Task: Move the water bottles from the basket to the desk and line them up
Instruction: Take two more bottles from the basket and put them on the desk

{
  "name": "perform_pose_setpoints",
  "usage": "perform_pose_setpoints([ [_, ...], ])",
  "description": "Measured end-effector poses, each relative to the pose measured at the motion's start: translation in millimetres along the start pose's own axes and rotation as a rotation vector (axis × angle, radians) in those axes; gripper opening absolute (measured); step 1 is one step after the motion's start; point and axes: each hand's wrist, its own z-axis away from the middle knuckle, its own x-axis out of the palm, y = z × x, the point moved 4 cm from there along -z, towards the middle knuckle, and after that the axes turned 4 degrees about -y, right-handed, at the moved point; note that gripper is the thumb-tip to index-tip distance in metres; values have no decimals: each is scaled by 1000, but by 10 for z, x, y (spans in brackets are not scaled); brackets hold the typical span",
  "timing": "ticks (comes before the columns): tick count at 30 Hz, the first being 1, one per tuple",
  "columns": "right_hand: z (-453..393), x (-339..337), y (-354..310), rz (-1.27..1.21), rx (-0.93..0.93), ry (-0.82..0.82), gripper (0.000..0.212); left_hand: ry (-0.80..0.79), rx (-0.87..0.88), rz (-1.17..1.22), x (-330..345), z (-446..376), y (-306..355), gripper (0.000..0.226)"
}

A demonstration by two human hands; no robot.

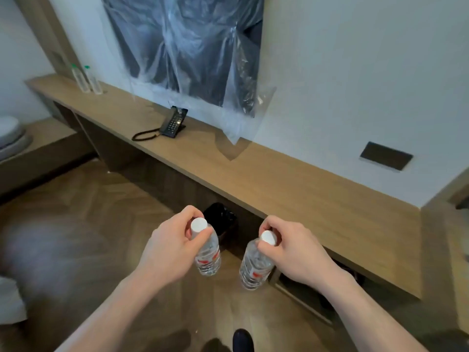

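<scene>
Both hands, left hand (172, 246) and right hand (291, 246), pinch upright water bottles (208, 252) by the caps, hanging just before the desk (291, 189) front edge.

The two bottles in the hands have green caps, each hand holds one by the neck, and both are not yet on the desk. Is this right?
Not quite. In the head view the caps are white, not green: the left hand holds one bottle and the right hand the other bottle by the neck, neither yet on the desk.

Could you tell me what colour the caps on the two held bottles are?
White caps, seen best in the head view.
</scene>
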Motion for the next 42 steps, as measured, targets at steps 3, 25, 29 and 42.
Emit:
perform_pose_setpoints([
  [3, -541, -112, -176, 23, -87, -44, 16, 82, -76, 12, -233, -263, -148, 15],
  [25, -3764, 765, -2652, 141, -367, -201, 20, 403, -306, 24, -2334, -1697, -2371, 14],
  [29, -4184, 1030, -3077, 130, -327, -195, 21, 369, -280, 5, -2802, -2033, -2809, 13],
  [42, -5605, 1484, -4147, 87, -322, -177, 19, 354, -273, 39, -3951, -3281, -3905, 11],
])
